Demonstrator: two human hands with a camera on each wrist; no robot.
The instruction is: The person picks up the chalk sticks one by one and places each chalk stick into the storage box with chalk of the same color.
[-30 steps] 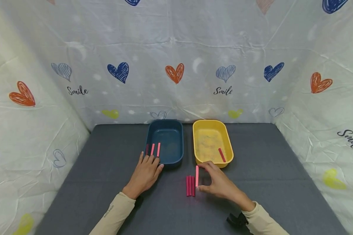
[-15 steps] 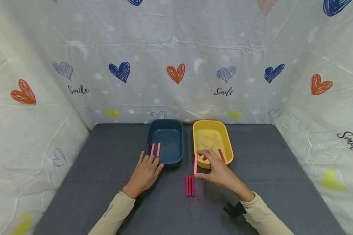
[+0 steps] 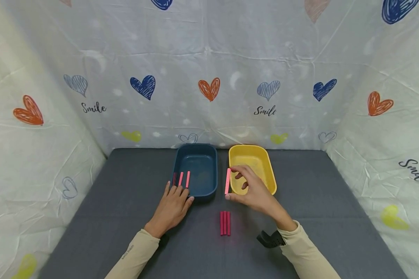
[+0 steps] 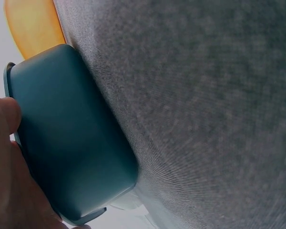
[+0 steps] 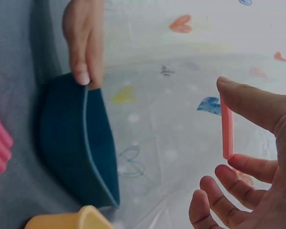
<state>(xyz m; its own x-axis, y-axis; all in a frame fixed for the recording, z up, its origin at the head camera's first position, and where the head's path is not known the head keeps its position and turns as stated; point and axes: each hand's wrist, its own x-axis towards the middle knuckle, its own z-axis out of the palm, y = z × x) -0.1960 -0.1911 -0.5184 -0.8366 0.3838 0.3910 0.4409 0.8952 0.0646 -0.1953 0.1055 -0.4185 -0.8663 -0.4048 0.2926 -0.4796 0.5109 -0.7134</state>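
Your right hand [image 3: 258, 197] pinches a pink stick [image 3: 227, 181] end to end, the thumb on its near end and the index finger on its far end, while the other fingers curl loosely and touch nothing; the right wrist view shows the stick held up clear of everything but those two digits. From the head view it sits in front of the left edge of the yellow tray [image 3: 250, 153], on the side facing the blue tray [image 3: 200, 161]. Your left hand [image 3: 169, 211] is at the blue tray's near left corner, fingers slightly apart and reaching over the rim, thumb set off from them at the edge; I cannot tell whether it grips the rim or just rests there. Just beyond those fingertips, inside the blue tray, are a dark stick [image 3: 175, 178] and two light pink sticks [image 3: 184, 179], side by side, their near ends hidden by your fingers. Nearer you, three dark pink sticks [image 3: 225, 223] lie in a tight row on the bench [image 3: 136, 178], lengthwise toward you. The two trays stand side by side, apart, at the back, before a white sheet [image 3: 206, 50] printed with hearts and "Smile".
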